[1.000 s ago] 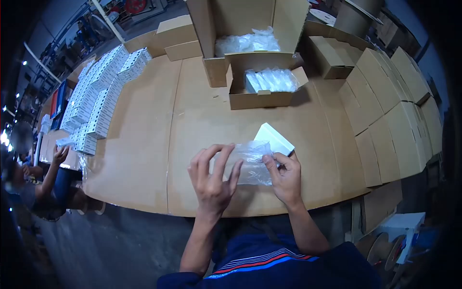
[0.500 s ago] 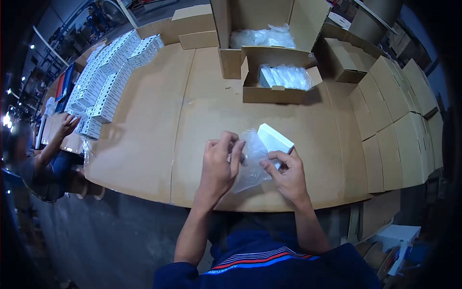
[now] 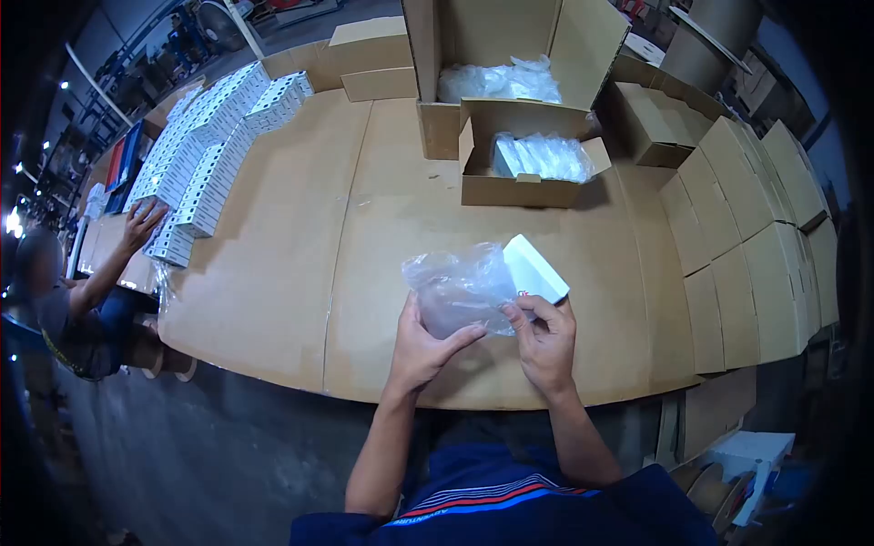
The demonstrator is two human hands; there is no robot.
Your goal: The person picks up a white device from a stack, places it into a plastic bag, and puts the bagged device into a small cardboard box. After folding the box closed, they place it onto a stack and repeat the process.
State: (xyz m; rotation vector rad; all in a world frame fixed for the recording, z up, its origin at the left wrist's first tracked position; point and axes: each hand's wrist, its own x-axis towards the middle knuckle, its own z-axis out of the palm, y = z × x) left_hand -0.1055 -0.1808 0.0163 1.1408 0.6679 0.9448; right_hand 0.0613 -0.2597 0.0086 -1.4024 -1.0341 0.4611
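A clear plastic bag (image 3: 460,287) is spread between my two hands above the cardboard-covered table. My left hand (image 3: 428,350) grips the bag's lower left part, thumb pointing right across its lower edge. With thumb and finger, my right hand (image 3: 543,344) pinches the bag's right edge. The same hand also holds a small white box (image 3: 535,273), which sticks up behind its fingers, right of the bag. Some red print shows low on the box. The box looks to be beside the bag, not inside it; its lower end is hidden by my fingers.
Ahead, an open carton (image 3: 519,189) holds several plastic-wrapped packs; behind it a larger carton (image 3: 442,127) contains clear bags. Closed brown cartons (image 3: 765,282) are stacked on the right. White boxes (image 3: 205,150) stand in rows at left, where another person's hand (image 3: 143,225) reaches in.
My left hand has turned from fingers raised beside the bag to holding it from below. The bag is spread wider to the left. The other person's hand has moved onto the white boxes.
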